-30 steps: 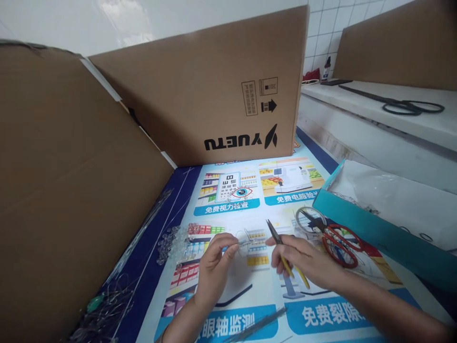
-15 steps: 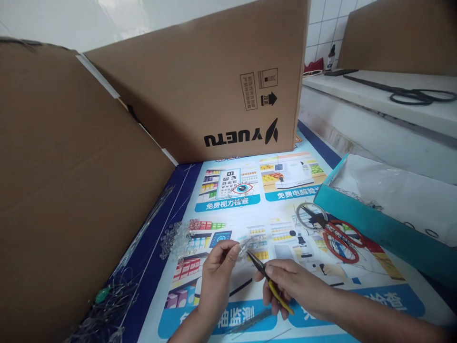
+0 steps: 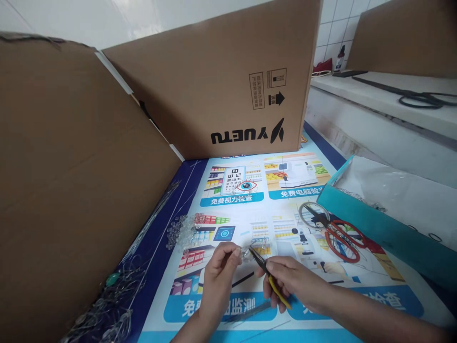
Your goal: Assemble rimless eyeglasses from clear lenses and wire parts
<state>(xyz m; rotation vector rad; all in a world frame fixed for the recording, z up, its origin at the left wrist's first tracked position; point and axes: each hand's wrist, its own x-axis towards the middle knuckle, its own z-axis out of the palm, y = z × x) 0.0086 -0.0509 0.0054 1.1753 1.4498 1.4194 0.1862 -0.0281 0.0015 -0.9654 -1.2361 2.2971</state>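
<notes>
Between thumb and forefinger, my left hand (image 3: 220, 269) pinches a small clear bead piece with thin wire (image 3: 246, 252). My right hand (image 3: 285, 281) is closed around yellow-handled pliers (image 3: 273, 281), their dark jaws pointing up and left. The plier tips are right at the wire beside my left fingertips; whether they grip it I cannot tell. A heap of clear beads (image 3: 180, 231) lies on the printed sheet, left of and beyond my left hand. Thin straight wires (image 3: 252, 312) lie on the sheet below the hands.
Red-handled scissors (image 3: 342, 238) rest beside a teal box (image 3: 374, 214) holding small wire pieces. Cardboard panels (image 3: 228, 85) stand behind and left. A tangle of clear wired pieces (image 3: 114, 300) lies at lower left. Large black scissors (image 3: 410, 93) lie on the white ledge at right.
The view has shifted slightly, moving the surroundings a little to the right. Both hands keep their grips, and the small piece at the plier tips sits at a slightly different angle.
</notes>
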